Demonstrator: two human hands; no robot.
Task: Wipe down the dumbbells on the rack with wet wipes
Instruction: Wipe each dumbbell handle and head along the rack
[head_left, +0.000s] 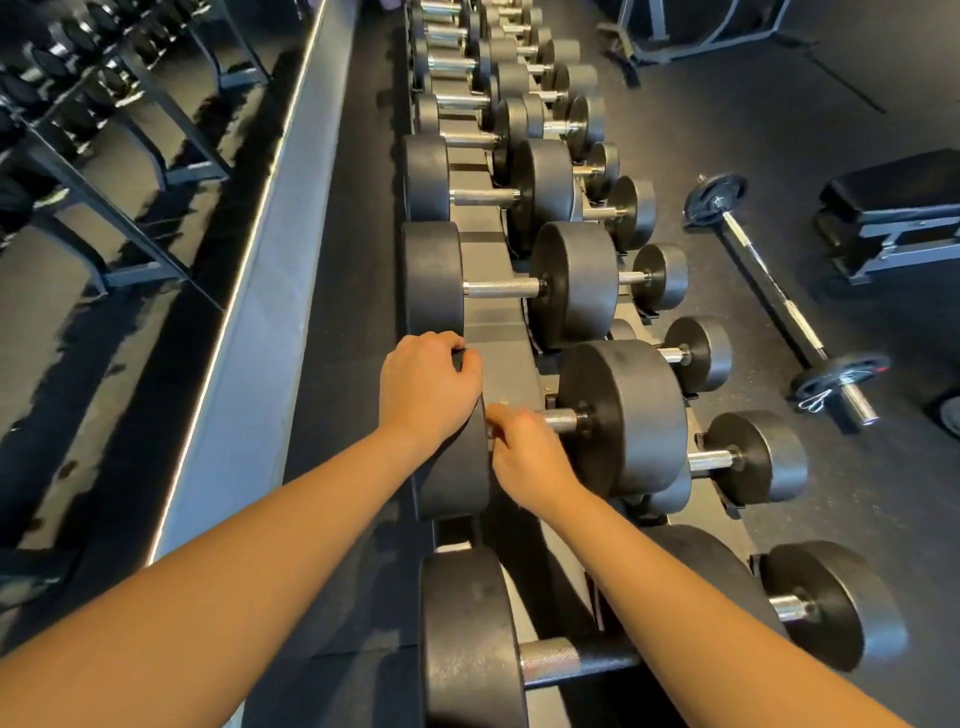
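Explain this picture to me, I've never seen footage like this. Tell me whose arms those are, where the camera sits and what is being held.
One camera, worn on a person's head, looks down at their own bare arms. Below runs a rack of black dumbbells. The left hand grips the top edge of one dumbbell, at its left weight; the right hand curls round its metal handle. No wipe is clearly visible. A barbell lies on the floor at right.
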